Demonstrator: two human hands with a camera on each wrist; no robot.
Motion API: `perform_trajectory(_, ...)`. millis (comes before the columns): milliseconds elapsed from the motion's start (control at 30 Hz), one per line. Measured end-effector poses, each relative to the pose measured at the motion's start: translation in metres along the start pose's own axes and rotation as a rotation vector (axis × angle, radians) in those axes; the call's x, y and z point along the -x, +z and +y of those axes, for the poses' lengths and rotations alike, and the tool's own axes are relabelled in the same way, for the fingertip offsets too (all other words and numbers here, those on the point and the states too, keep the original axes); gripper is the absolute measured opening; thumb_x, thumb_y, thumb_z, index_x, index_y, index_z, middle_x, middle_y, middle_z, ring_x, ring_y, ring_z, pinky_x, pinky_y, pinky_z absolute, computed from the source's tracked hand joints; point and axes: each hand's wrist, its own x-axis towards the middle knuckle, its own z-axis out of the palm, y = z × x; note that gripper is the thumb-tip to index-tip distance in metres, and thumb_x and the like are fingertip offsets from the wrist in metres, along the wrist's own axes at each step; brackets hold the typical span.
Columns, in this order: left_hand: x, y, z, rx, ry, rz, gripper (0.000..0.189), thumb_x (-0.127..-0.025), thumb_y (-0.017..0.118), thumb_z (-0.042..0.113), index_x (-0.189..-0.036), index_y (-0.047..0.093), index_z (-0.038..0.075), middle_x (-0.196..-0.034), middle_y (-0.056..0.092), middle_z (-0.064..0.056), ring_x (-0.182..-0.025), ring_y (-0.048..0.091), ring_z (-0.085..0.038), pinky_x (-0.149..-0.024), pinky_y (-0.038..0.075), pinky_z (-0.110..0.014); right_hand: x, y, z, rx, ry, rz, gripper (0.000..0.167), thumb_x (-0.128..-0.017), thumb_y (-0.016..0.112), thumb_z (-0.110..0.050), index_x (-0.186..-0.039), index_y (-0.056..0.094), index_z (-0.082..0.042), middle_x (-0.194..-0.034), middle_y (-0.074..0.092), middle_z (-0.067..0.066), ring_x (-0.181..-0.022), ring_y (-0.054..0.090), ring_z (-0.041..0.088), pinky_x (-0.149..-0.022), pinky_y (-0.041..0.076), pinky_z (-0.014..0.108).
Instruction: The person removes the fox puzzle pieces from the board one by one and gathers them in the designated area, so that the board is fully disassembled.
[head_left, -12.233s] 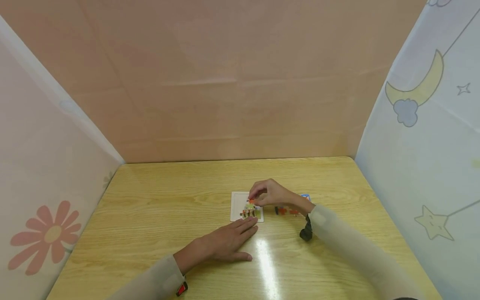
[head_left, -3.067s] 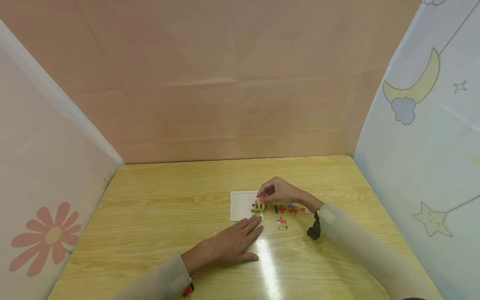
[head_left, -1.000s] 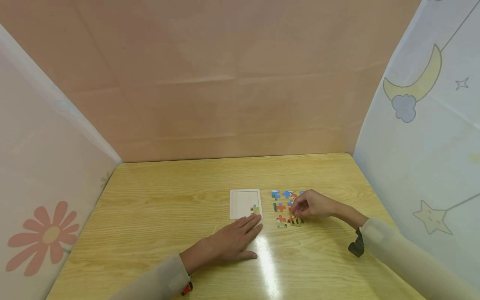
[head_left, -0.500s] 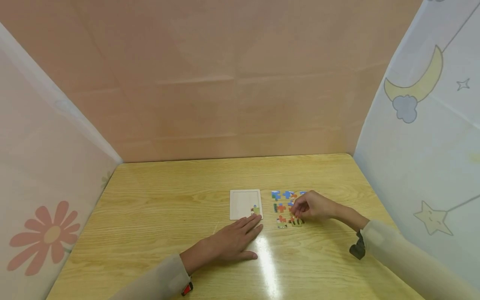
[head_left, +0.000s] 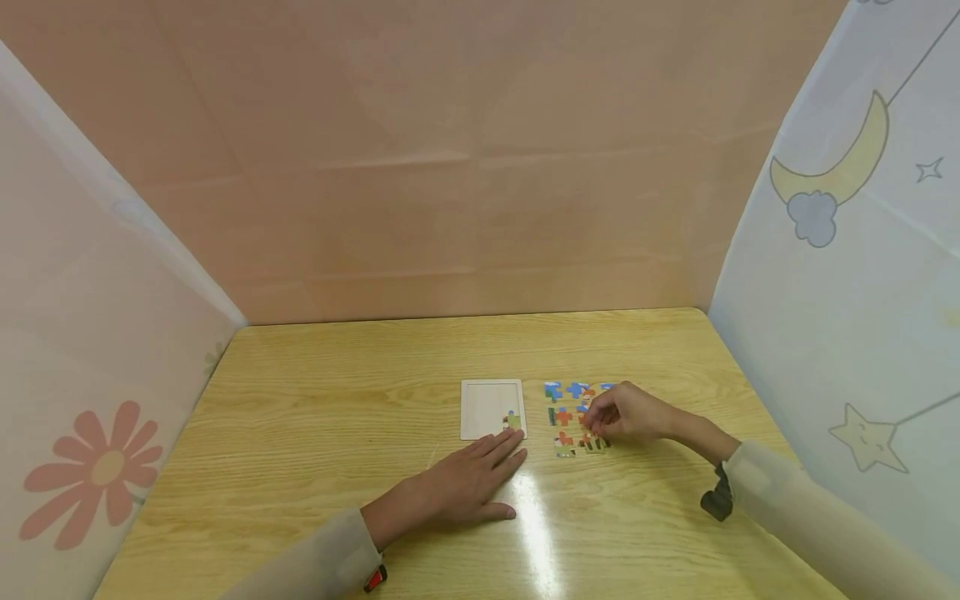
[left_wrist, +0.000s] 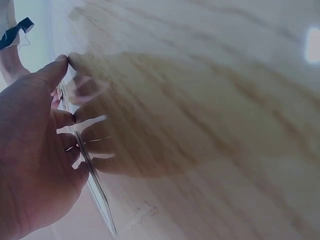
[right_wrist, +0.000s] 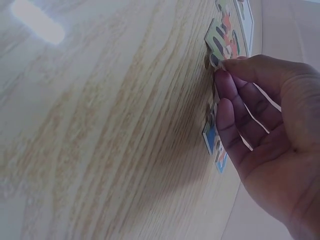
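Observation:
My left hand (head_left: 471,482) lies flat on the table, fingers straight, its fingertips on the lower right edge of a pale wooden puzzle tray (head_left: 478,405). Inside that tray, at the lower right corner, sits one green puzzle piece (head_left: 513,421), partly behind the fingertips. To the right of the tray, my right hand (head_left: 628,410) bends over rows of loose pieces. Its thumb and forefinger pinch the edge of a green puzzle piece with dark stripes (right_wrist: 216,42), in the bottom row. The hand hides some pieces beyond it.
Several loose puzzle pieces lie in rows, among them a blue one (head_left: 552,390) at the back left, a red one (head_left: 562,417) and another red one (head_left: 564,443) nearer. A pinkish backdrop (head_left: 472,208) rises behind the wooden table (head_left: 337,392), with printed cloth (head_left: 840,333) at the right.
Over these frames the striped piece has gone from the tray to the loose rows, and my right hand has moved right with it. Since half a second ago both hands are nearly still.

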Motion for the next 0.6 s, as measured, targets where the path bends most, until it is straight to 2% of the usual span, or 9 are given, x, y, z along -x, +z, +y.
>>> perform_trajectory(267,0.000,-0.003,0.001,0.022,-0.003,-0.010,0.082,-0.110,0.040,0.062,-0.169,0.025,0.008,-0.177,0.013,-0.016,-0.164,0.013,-0.027,-0.132,0.021,-0.039,-0.003,-0.001,-0.005,0.047,-0.040,0.017,0.015,-0.094,0.073,0.006,-0.101,0.081,-0.005,-0.099,0.080,0.006,-0.084,0.074,0.010,-0.074,0.063,0.027)
perform_trajectory(600,0.000,-0.001,0.001,0.028,-0.009,-0.004,0.083,-0.109,0.039,0.063,-0.169,0.024,0.008,-0.177,0.011,-0.016,-0.165,0.011,-0.027,-0.132,0.020,-0.039,-0.028,0.004,-0.016,0.086,-0.092,0.023,0.015,-0.094,0.076,0.004,-0.103,0.081,-0.006,-0.097,0.079,0.002,-0.085,0.074,0.012,-0.073,0.064,0.028)
